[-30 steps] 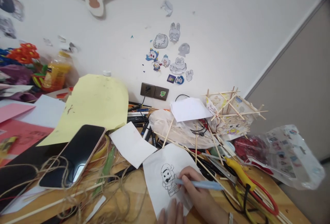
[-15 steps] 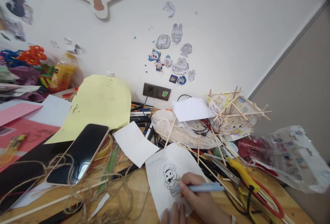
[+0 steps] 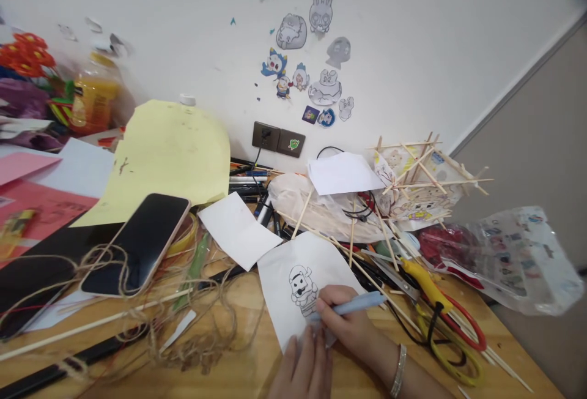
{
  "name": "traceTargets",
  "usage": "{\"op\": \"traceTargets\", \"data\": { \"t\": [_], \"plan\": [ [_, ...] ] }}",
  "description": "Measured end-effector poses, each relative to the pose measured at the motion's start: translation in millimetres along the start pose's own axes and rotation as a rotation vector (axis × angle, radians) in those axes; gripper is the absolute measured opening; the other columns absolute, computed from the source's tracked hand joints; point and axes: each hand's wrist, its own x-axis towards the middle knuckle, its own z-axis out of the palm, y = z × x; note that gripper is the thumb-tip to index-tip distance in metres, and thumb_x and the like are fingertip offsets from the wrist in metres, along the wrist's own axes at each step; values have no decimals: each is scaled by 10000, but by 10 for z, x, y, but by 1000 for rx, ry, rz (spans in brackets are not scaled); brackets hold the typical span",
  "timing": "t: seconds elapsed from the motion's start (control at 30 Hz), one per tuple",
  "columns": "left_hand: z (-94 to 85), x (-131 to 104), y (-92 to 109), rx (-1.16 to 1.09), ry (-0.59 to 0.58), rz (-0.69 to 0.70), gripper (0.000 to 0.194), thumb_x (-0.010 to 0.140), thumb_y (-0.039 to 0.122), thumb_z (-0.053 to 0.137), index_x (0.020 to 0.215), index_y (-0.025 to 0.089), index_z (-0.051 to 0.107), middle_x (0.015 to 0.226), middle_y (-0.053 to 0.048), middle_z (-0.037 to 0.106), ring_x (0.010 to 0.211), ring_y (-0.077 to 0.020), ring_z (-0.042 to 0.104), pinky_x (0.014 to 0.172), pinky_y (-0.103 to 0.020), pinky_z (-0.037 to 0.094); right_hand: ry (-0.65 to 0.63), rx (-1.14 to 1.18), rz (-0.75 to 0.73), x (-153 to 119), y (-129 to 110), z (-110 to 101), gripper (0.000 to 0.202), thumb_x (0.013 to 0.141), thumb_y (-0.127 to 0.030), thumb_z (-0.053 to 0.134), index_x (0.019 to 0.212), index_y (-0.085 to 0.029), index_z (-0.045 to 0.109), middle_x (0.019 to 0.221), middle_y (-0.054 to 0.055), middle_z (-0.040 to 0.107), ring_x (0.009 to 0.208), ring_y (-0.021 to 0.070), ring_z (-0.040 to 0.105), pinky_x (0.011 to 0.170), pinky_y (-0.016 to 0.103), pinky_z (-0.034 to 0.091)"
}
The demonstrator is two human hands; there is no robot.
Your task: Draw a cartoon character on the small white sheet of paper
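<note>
A sheet of white paper [image 3: 279,276] lies on the wooden table with a black-outlined cartoon figure [image 3: 302,286] drawn on it. My right hand [image 3: 348,325] grips a light blue pen [image 3: 360,304], its tip at the lower edge of the figure. Stretched out flat, my left hand [image 3: 305,365] presses on the bottom part of the sheet, just below the pen tip. A silvery bracelet [image 3: 398,371] circles my right wrist.
Left of the sheet are tangled twine [image 3: 224,325], a smartphone [image 3: 137,246] and yellow paper [image 3: 174,154]. Scissors [image 3: 398,276] and yellow-handled pliers [image 3: 424,283] lie to the right. Behind stand a stick frame [image 3: 417,185] and a blank white sheet [image 3: 241,231].
The view has tipped downward, so everything sits higher and more of both hands shows. My pen has shifted slightly to the lower edge of the drawn figure, its barrel tilted more.
</note>
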Motion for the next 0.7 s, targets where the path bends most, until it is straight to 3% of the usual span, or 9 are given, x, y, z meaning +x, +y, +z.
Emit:
{"op": "traceTargets", "data": {
  "t": [0.43, 0.7],
  "plan": [
    [-104, 59, -62, 0, -19, 27, 284, 954, 273, 420, 1125, 178, 625, 1115, -38, 662, 1045, -231, 556, 890, -386, 336, -3, 6, 8, 18, -4, -32, 365, 844, -321, 424, 514, -219, 304, 495, -47, 356, 489, 115, 369, 479, 248, 271],
    [-145, 83, -49, -20, -11, -24, 326, 983, 331, 373, 1064, 197, 659, 1083, -11, 679, 1029, -207, 565, 887, -373, 338, 2, -5, -10, 10, 7, -26, 405, 865, -347, 442, 509, -217, 296, 492, -52, 345, 492, 112, 358, 480, 250, 264]
  ]
}}
